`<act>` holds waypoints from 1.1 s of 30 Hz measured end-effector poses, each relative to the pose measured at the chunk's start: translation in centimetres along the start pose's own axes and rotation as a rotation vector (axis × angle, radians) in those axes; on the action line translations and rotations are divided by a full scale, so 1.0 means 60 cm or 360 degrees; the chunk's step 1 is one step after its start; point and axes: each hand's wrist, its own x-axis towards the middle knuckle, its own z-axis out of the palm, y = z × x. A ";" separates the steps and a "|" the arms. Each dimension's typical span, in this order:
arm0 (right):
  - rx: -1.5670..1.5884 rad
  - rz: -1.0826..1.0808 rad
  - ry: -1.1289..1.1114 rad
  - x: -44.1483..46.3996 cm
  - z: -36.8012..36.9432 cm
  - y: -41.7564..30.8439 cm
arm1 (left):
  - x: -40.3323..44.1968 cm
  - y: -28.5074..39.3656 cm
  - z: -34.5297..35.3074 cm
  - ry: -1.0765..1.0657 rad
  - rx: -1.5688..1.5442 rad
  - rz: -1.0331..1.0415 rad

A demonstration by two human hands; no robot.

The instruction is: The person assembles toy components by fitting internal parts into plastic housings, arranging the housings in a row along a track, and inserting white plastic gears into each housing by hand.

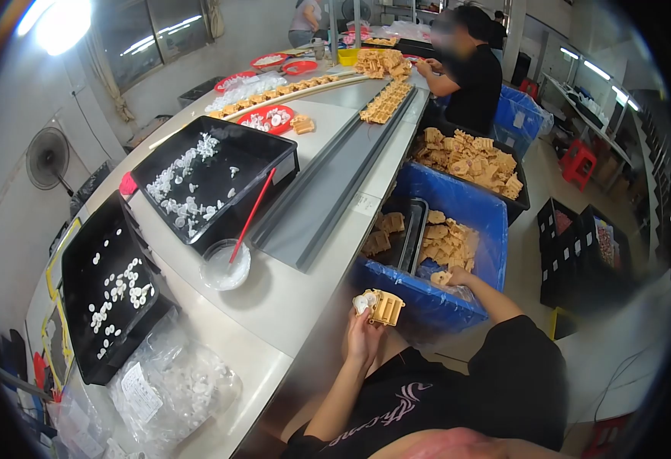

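Pale bench [266, 314], long, runs away from camera. Directly on it: clear bag [171, 382] at near end, left black tray [83, 287], second black tray [270, 193] beyond, white bowl [217, 284] near that, long grey channel [320, 206] along right side, red plate [287, 128], tan piece [302, 124] just beside plate.

Left hand [360, 342]: some fingers are hidden behind the tan piece [389, 308] it holds. Right hand [456, 277]: fingertips merge with the tan parts [450, 243] in the blue bin [419, 297]; whether they grip one cannot be told. Print on the label [141, 392] of the clear bag [198, 379] is too small to read. Rear: a standing person [305, 21] is cut off by the upper edge.
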 end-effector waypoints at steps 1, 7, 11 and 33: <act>0.0039 -0.0047 0.0110 -0.013 -0.011 -0.015 | -0.001 0.001 0.001 -0.0005 -0.0003 0.0011; 0.0549 0.0114 0.0359 -0.127 -0.144 -0.187 | -0.005 0.003 0.001 0.0003 -0.0032 0.0011; 0.0841 -0.0151 0.0618 -0.177 -0.187 -0.276 | -0.002 0.005 0.003 -0.0011 0.0027 0.0007; 0.1664 -0.0669 -0.0136 -0.281 -0.069 -0.459 | -0.025 0.024 0.051 -0.0043 0.0000 -0.0032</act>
